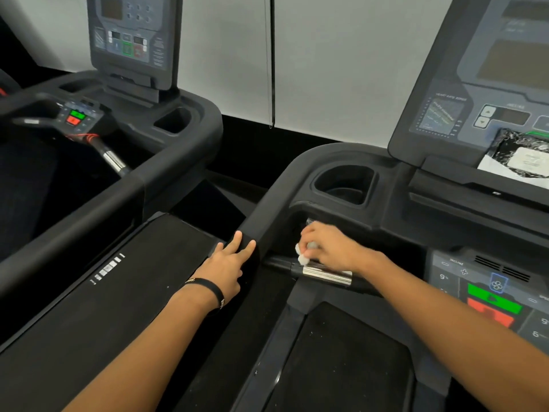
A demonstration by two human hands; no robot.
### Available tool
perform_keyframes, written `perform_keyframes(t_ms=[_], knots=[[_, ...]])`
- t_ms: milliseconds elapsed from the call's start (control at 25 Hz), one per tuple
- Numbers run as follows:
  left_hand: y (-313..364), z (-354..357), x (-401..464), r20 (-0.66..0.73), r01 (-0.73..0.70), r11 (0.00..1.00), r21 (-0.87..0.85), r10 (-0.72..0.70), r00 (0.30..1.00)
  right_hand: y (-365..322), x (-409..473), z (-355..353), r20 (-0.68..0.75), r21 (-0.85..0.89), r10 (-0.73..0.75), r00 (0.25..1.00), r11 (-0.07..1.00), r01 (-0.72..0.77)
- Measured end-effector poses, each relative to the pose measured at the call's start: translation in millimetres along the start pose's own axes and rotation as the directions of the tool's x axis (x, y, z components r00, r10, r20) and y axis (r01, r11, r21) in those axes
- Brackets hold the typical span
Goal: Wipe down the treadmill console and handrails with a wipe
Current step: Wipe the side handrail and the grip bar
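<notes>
The treadmill console [463, 93] rises at the right, above a lower button panel [487, 292] with green and red keys. My right hand [329, 248] grips a crumpled white wipe [303, 254] against the inner handlebar, just above its chrome sensor grip [326, 277]. My left hand [228, 263], with a black wristband, rests with straight fingers on the black left handrail [267, 215].
A cup holder [344, 185] sits in the console tray. A black and white wipe packet [520, 156] leans on the console ledge. A second treadmill [130, 40] stands to the left, its belt [89, 292] beside my left arm. A white wall is behind.
</notes>
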State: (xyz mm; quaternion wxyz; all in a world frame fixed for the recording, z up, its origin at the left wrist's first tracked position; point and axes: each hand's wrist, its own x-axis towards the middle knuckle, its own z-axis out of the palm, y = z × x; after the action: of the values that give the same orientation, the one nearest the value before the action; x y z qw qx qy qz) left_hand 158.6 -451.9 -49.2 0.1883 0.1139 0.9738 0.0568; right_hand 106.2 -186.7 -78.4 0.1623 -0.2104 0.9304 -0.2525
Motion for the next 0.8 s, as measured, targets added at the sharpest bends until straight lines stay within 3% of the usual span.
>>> perform_keyframes(t_ms=[120,160,280,480,560,680,800], knots=[[1,0,-1,-0.004,0.0,1.0,0.013,0.0,1.0,-4,0,-1,-0.203,0.065,0.009,0.979,0.998,0.005],[2,1,-1,-0.006,-0.002,1.0,0.01,0.002,1.0,-8,1,8,-0.21,0.056,-0.008,0.978,0.998,0.02],[0,1,0,0.005,0.004,1.0,-0.013,-0.004,1.0,-16,0,44,0.002,-0.047,-0.085,0.996,0.995,0.084],[-3,2,1,0.009,0.003,0.999,-0.039,-0.003,1.0,-22,6,50,-0.064,-0.207,-0.092,0.994,0.975,0.077],[-4,2,1,0.015,0.005,0.999,-0.046,-0.005,1.0,-44,21,63,-0.106,-0.273,-0.054,0.993,0.962,0.023],[-5,1,2,0.009,0.008,0.999,-0.039,-0.008,1.0,-59,36,86,-0.168,-0.204,0.112,0.979,0.968,-0.146],[-3,2,1,0.021,0.013,0.999,-0.039,-0.012,1.0,-51,27,83,-0.192,-0.305,0.123,0.974,0.935,-0.178]])
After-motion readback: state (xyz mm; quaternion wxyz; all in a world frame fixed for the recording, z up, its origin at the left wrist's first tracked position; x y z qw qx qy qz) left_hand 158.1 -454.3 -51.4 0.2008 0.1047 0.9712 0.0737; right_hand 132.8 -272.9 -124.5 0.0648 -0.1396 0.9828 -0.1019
